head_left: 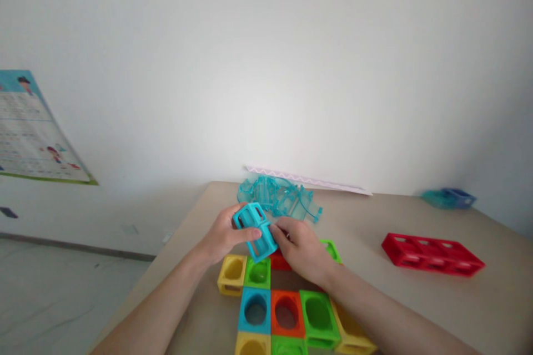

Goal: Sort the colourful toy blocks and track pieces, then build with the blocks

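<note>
A light-blue openwork block piece [256,232] is held tilted above the table between both hands. My left hand [227,233] wraps its left side, the thumb lying across the front. The fingers of my right hand [293,238] pinch its right edge. Beneath the hands, a joined layout of hollow cube blocks has a yellow block [232,270], a green block [258,273], a blue block [255,310], an orange block [287,313] and a larger green block [319,319]. My right hand and forearm partly cover red, green and yellow pieces of the layout.
Clear teal plastic track pieces [278,197] lie behind the hands on the beige table [353,222]. A red three-part block [432,255] rests at the right. Blue and teal pieces [449,198] sit at the far right, and a pale strip [308,179] lies by the wall.
</note>
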The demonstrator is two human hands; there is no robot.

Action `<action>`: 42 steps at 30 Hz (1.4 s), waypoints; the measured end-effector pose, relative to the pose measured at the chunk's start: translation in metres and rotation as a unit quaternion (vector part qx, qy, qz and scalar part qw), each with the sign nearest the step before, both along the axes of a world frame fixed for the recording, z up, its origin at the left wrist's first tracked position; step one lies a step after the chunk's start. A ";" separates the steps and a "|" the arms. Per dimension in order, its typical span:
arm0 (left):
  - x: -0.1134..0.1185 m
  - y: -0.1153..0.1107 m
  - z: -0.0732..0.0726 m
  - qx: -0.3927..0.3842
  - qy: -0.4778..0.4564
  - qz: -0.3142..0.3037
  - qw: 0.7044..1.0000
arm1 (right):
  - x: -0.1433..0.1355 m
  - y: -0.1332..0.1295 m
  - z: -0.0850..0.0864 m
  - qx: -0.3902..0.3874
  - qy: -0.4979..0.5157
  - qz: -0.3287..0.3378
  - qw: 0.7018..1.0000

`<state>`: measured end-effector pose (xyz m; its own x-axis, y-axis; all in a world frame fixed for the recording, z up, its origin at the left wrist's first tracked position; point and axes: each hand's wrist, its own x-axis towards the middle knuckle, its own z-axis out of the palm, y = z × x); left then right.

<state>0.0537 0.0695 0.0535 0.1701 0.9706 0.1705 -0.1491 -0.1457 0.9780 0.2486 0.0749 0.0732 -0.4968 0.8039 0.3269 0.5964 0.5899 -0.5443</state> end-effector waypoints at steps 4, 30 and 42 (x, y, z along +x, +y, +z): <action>0.003 0.004 -0.003 0.039 -0.028 0.071 0.996 | 0.007 0.001 0.013 0.050 -0.038 -0.027 0.998; 0.015 -0.003 -0.004 0.127 0.114 0.125 0.977 | -0.011 -0.051 0.002 0.079 -0.104 0.394 0.910; 0.014 -0.004 -0.007 0.150 0.135 0.127 0.971 | -0.009 -0.059 -0.001 0.107 -0.083 0.349 0.927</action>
